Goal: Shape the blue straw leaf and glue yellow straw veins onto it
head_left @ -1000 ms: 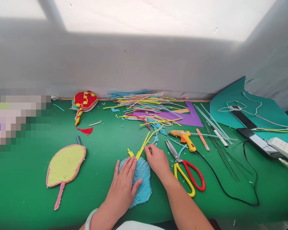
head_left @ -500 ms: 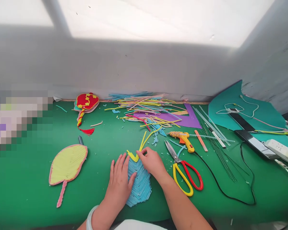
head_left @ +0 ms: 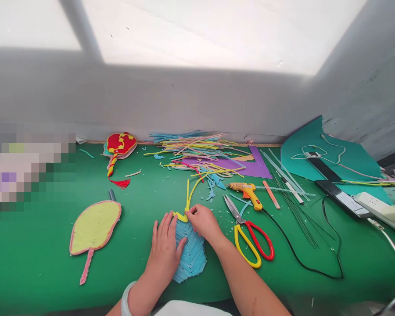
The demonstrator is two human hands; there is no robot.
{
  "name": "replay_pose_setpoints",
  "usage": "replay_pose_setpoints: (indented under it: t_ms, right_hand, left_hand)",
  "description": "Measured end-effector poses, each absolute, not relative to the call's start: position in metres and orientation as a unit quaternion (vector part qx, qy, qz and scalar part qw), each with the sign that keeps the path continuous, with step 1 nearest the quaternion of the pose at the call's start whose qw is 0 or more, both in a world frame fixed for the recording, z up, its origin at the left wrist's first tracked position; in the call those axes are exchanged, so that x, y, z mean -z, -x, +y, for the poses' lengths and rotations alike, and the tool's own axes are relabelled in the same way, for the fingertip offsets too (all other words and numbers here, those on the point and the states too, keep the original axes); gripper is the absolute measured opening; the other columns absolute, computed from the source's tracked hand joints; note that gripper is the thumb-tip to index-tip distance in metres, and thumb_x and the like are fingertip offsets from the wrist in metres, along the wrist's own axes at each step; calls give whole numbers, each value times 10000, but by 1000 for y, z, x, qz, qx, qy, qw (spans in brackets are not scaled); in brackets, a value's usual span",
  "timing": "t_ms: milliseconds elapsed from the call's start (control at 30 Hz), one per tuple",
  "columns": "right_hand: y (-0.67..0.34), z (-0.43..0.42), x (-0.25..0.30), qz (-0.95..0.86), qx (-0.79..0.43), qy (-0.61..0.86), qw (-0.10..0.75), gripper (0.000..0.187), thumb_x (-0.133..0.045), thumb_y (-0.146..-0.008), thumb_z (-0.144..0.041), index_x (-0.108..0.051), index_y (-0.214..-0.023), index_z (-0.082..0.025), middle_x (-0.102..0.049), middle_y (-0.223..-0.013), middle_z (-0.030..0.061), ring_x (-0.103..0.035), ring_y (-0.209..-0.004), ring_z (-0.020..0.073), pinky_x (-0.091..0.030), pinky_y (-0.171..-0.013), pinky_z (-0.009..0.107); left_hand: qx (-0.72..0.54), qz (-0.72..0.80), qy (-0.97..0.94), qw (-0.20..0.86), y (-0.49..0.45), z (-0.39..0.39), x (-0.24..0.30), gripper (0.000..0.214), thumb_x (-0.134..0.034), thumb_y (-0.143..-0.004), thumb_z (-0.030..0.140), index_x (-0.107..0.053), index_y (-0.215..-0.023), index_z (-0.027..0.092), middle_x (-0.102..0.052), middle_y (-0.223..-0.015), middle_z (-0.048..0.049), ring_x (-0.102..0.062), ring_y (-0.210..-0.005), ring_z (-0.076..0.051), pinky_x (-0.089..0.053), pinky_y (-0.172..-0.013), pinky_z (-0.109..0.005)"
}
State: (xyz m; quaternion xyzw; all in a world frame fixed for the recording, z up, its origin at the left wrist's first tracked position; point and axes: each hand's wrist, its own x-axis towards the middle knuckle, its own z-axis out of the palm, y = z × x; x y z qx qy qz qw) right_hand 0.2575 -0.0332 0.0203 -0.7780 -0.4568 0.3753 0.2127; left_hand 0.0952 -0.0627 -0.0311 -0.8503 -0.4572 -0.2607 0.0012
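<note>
A blue panel of fuzzy pipe cleaners [head_left: 191,254], laid in a V pattern, lies on the green table in front of me. Yellow pipe cleaners [head_left: 188,195] run along its top edge, with two long ends standing up and away from me. My left hand [head_left: 166,239] rests flat on the panel's left side, fingers stretched out. With thumb and forefinger pressed together, my right hand [head_left: 202,223] pinches a yellow pipe cleaner at the panel's upper right. Scissors [head_left: 245,228] with one yellow and one red handle lie right of that hand, beside a yellow glue gun [head_left: 248,193].
A yellow leaf-shaped fan [head_left: 95,226] with a pink edge lies on the left. Behind it sits a red fan [head_left: 120,147] with a tassel. Loose pipe cleaners [head_left: 191,147] are heaped at the back. Glue sticks, wires, a phone [head_left: 344,199] and a power strip [head_left: 375,205] are at right.
The long yellow ends have swung from leaning right to nearly upright as my right hand shifted slightly left. My left hand stays on the panel. The whole view has shifted a little.
</note>
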Motion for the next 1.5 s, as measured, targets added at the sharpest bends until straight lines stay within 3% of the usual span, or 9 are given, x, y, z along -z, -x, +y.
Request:
replay_pose_setpoints:
  t_ms: [433,600,733,833,967,1267,1400,1500]
  right_hand:
    - [-263,-30,-10,-389,-489,716,313,128,-535,-876,-298,-561,-794,-203,-473,-361,-99,-364,-250,88,-266,-330,200]
    - [-264,-32,-16,-363,-519,697,337,144,-521,-885,-271,-518,-755,-208,-453,-336,-107,-337,-240,75,-219,-319,189]
    - [-268,-34,-25,-339,-554,677,344,188,-492,-898,-266,-481,-718,-210,-450,-333,-107,-319,-235,63,-182,-309,179]
    - [-273,-36,-28,-326,-581,656,353,200,-485,-895,-276,-468,-705,-213,-453,-341,-107,-308,-234,61,-168,-301,181]
    - [-278,-39,-30,-314,-609,623,379,195,-503,-870,-321,-462,-709,-218,-445,-353,-113,-280,-239,57,-157,-293,185]
    - [-282,-46,-38,-302,-647,545,440,346,-634,-710,-495,-429,-664,-221,-443,-392,-111,-279,-275,34,-156,-306,183]
    - [-283,-48,-39,-298,-643,533,462,356,-652,-692,-506,-441,-680,-220,-433,-395,-114,-286,-290,33,-169,-310,177]
    - [-283,-48,-40,-298,-635,535,470,347,-657,-693,-506,-464,-707,-217,-443,-391,-114,-290,-287,35,-166,-306,176]
  left_hand:
    - [270,-457,847,3,-96,-64,25,501,-488,-953,280,-363,-1426,168,-503,-1425,-186,-424,-1377,-313,-338,-1118,-592]
    - [303,-430,850,-2,-95,-65,8,296,-496,-946,226,-543,-1230,156,-618,-1261,-156,-534,-1268,-283,-356,-1114,-582]
    - [295,-329,896,-55,-94,-72,-6,212,-465,-951,167,-638,-1072,187,-698,-1132,-92,-614,-1155,-222,-389,-1117,-510]
    - [210,-249,941,-92,-95,-81,-11,285,-511,-939,230,-627,-1198,210,-666,-1261,-92,-577,-1227,-257,-408,-1103,-527]
    - [112,-221,965,-87,-95,-86,-13,512,-584,-906,351,-494,-1397,237,-527,-1448,-103,-467,-1347,-318,-390,-1096,-595]
    - [83,-232,969,-24,-78,-39,-4,493,-481,-974,387,-432,-1449,264,-469,-1499,-95,-416,-1391,-292,-306,-1148,-552]
    - [59,-255,965,-1,-69,2,0,465,-446,-986,392,-460,-1432,260,-484,-1487,-105,-410,-1393,-305,-300,-1139,-566]
    - [37,-289,957,2,-65,38,1,439,-361,-1014,358,-471,-1424,243,-410,-1537,-108,-384,-1407,-317,-306,-1123,-585]
